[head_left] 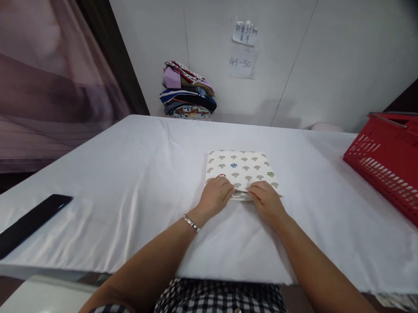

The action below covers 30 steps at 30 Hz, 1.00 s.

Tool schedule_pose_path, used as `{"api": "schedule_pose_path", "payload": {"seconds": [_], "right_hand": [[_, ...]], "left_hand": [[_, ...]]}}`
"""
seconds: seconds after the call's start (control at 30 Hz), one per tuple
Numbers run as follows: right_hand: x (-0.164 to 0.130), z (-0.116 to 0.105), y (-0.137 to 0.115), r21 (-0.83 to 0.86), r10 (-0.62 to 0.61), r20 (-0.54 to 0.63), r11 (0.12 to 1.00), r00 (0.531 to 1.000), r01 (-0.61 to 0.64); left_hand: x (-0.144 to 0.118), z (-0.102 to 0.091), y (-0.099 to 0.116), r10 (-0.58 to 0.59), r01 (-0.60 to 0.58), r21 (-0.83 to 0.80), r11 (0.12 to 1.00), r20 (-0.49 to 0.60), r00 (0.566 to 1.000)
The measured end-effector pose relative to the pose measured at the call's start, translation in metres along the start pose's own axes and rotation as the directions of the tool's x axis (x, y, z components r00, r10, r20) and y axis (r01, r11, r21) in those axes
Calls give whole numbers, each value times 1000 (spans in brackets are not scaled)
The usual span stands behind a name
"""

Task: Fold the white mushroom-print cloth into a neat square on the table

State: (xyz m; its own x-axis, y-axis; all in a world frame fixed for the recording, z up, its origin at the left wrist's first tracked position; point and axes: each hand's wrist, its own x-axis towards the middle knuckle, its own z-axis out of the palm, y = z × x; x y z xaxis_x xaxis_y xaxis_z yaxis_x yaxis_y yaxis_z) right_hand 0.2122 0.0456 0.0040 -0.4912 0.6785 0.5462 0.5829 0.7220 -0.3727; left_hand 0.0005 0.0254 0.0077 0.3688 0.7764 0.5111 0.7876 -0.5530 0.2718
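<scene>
A folded white cloth [241,169] with a print of grey mushrooms and a few coloured ones lies flat on the white-covered table. At its near edge, my left hand [217,194] pinches the top layer on the left side. My right hand [266,199] pinches the same edge a little further right. Between the two hands the edge is slightly lifted, and lower layers show beneath it. A silver bracelet sits on my left wrist. The fingertips' undersides are hidden.
A red plastic basket [395,164] stands at the table's right. A long black flat object [26,227] lies at the left. Beyond the far edge rises a stack of folded fabrics [188,91]. Two handwritten papers [242,62] hang on the wall. A curtain [42,84] hangs at left.
</scene>
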Motion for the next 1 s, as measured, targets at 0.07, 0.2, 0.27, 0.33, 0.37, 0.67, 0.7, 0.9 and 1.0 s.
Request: {"api": "schedule_pose_path", "payload": {"seconds": [0.07, 0.2, 0.27, 0.33, 0.37, 0.67, 0.7, 0.9, 1.0], "right_hand": [[-2, -1, 0, -3, -12, 36, 1000, 999, 12], [-2, -4, 2, 17, -2, 110, 1000, 994, 0], [-2, -6, 3, 40, 11, 130, 999, 991, -17], [-2, -7, 3, 59, 21, 146, 998, 989, -30], [-2, -8, 4, 66, 23, 150, 997, 989, -33], [-5, -19, 7, 62, 88, 186, 993, 979, -101], [-5, -19, 8, 53, 89, 184, 994, 979, -100], [-5, -16, 10, 25, 71, 99, 997, 992, -74], [-4, -15, 10, 23, 71, 103, 997, 992, -74]], "left_hand": [[-1, -1, 2, 21, -21, 19, 1000, 20, 1000], [-3, -2, 1, 16, -17, 11, 1000, 64, 998], [-4, -2, 0, 15, -15, -7, 1000, 70, 997], [-4, -2, 0, 22, -21, -13, 1000, 77, 997], [-4, -2, 0, 23, -22, -8, 1000, 81, 996], [-4, 2, -2, 5, -5, 6, 1000, 76, 997], [-4, 3, -2, 3, -4, 10, 1000, 70, 998], [-3, 4, -1, 0, -1, 23, 1000, 57, 998], [-3, 3, 0, -2, 0, 28, 1000, 65, 998]]}}
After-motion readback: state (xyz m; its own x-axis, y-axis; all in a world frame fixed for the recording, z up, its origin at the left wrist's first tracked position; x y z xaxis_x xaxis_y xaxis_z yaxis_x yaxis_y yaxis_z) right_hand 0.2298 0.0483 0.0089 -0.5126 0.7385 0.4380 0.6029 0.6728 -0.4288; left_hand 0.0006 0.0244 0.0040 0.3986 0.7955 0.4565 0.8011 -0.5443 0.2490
